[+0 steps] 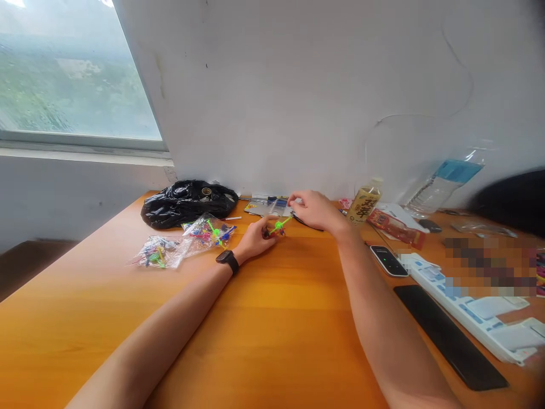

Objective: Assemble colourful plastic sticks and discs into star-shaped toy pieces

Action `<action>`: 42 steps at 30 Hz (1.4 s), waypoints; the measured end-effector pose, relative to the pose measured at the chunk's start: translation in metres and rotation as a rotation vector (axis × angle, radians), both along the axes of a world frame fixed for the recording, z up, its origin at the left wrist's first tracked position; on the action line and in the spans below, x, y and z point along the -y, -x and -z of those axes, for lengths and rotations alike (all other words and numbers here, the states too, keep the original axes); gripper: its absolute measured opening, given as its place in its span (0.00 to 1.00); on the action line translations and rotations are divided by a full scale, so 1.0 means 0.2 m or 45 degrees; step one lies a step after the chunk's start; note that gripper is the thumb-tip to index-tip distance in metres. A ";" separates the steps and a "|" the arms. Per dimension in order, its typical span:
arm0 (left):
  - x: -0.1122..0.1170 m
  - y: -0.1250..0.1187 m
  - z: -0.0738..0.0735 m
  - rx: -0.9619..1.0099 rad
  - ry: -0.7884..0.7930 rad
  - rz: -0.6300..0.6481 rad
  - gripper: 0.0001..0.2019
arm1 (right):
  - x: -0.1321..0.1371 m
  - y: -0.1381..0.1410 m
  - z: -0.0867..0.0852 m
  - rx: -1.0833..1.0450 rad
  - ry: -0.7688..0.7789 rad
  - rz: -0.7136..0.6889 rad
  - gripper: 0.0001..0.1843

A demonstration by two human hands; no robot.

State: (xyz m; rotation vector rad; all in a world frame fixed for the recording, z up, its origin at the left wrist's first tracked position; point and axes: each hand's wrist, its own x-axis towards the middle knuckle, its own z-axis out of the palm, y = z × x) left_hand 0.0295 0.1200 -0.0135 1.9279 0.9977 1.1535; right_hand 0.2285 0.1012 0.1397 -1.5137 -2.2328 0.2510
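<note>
Over the far middle of the table, my left hand (256,238), with a black watch on its wrist, is closed around a small bright green plastic piece (279,226) with a thin yellow-green rod and some darker coloured bits. My right hand (314,209) hovers just beyond and to the right, thumb and forefinger pinched. Whatever that pinch holds, if anything, is too small to make out. Left of my left hand lie two clear plastic bags of colourful small parts, a larger bag (204,237) and a smaller bag (155,253).
A black plastic bag (187,203) with a tape roll on it sits at the back left. Flat packets (259,207) lie by the wall. To the right are a drink bottle (364,203), a red packet (395,227), a phone-like device (388,260), a white power strip (460,309) and a black slab (447,335).
</note>
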 end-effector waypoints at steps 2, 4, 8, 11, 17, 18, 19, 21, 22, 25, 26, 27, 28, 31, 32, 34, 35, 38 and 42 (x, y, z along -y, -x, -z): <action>0.00 0.00 0.01 -0.133 -0.133 -0.067 0.24 | 0.00 0.02 0.02 0.136 0.061 0.022 0.09; -0.01 0.00 0.01 -0.216 -0.200 -0.113 0.23 | 0.00 0.05 0.04 0.231 0.047 0.014 0.09; -0.01 0.01 0.01 -0.196 -0.212 -0.106 0.27 | 0.02 0.10 0.02 0.220 -0.140 0.033 0.12; 0.00 0.00 0.00 -0.175 -0.207 -0.107 0.27 | 0.04 0.10 0.00 0.186 -0.124 0.005 0.14; 0.00 0.00 -0.01 -0.215 -0.233 -0.106 0.26 | 0.06 0.11 0.00 0.313 -0.046 0.026 0.15; 0.00 0.00 -0.01 -0.232 -0.238 -0.114 0.26 | 0.06 0.11 0.00 0.369 -0.018 0.056 0.15; 0.01 0.00 -0.01 -0.253 -0.242 -0.122 0.26 | 0.06 0.11 0.00 0.425 0.012 0.082 0.15; 0.01 0.00 -0.01 -0.294 -0.252 -0.131 0.24 | 0.06 0.12 0.00 0.514 0.062 0.117 0.15; 0.01 0.00 -0.01 -0.309 -0.260 -0.135 0.24 | 0.06 0.12 0.01 0.544 0.075 0.121 0.15; 0.01 0.00 -0.01 -0.333 -0.287 -0.150 0.23 | 0.05 0.12 0.02 0.582 0.066 0.115 0.15; 0.01 0.00 -0.01 -0.335 -0.294 -0.155 0.23 | 0.05 0.12 0.02 0.586 0.052 0.113 0.15; 0.01 0.00 -0.02 -0.336 -0.299 -0.158 0.23 | 0.04 0.12 0.02 0.592 0.038 0.114 0.16; 0.01 0.00 -0.02 -0.338 -0.302 -0.161 0.23 | 0.04 0.12 0.03 0.603 0.030 0.116 0.17; 0.02 0.00 -0.02 -0.346 -0.302 -0.174 0.23 | 0.03 0.12 0.04 0.648 0.031 0.136 0.17; 0.02 0.00 -0.02 -0.349 -0.302 -0.176 0.23 | 0.03 0.12 0.05 0.660 0.036 0.139 0.16; 0.02 0.00 -0.02 -0.353 -0.302 -0.177 0.23 | 0.02 0.11 0.05 0.676 0.040 0.142 0.14; 0.02 0.00 -0.02 -0.357 -0.302 -0.177 0.23 | 0.02 0.11 0.05 0.681 0.039 0.143 0.13; 0.02 0.00 -0.02 -0.378 -0.307 -0.193 0.22 | 0.02 0.10 0.05 0.685 0.051 0.136 0.11; 0.01 0.01 -0.01 -0.382 -0.335 -0.202 0.23 | 0.03 0.10 0.05 0.699 0.143 0.127 0.09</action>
